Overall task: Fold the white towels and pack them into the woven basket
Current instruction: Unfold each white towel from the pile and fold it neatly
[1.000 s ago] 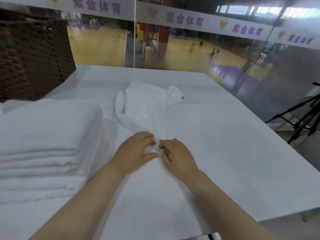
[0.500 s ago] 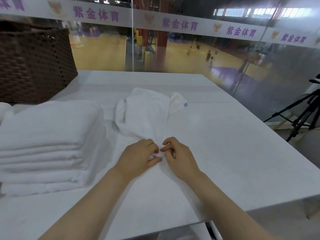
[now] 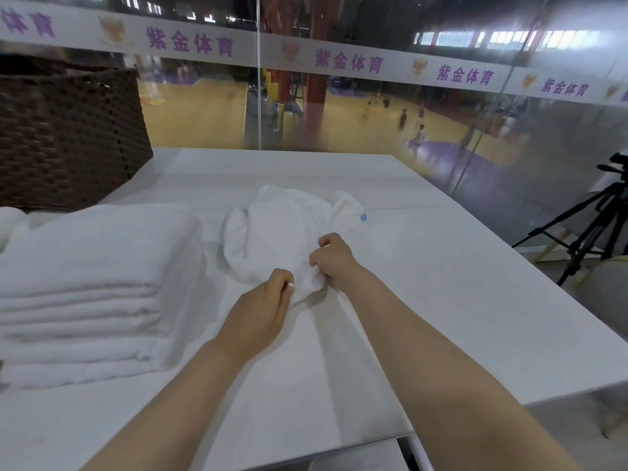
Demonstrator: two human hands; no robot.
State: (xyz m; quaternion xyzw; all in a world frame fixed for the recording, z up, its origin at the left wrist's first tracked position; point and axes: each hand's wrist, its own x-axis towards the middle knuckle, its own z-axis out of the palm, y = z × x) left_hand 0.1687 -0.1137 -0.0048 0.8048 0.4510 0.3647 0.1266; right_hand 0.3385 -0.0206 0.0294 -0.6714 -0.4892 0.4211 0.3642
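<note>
Worn on the head, looking forward and down, close over the white table [image 3: 441, 283]; woven basket [image 3: 68, 137] far left, tripod [image 3: 584, 232] far right.

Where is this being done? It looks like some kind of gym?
Probably a sports hall. Beyond the glass wall lies a wooden court with people on it, and a banner with purple lettering runs along the top. The towel folding takes place at a white table beside that glass.

Loose towel [image 3: 282, 232] and folded stack [image 3: 88, 287] at left were soft white terry cloth, nap matt; basket [image 3: 64, 130], upper left, was dark brown open weave, rough; table [image 3: 441, 283] was smooth white with faint sheen.
</note>
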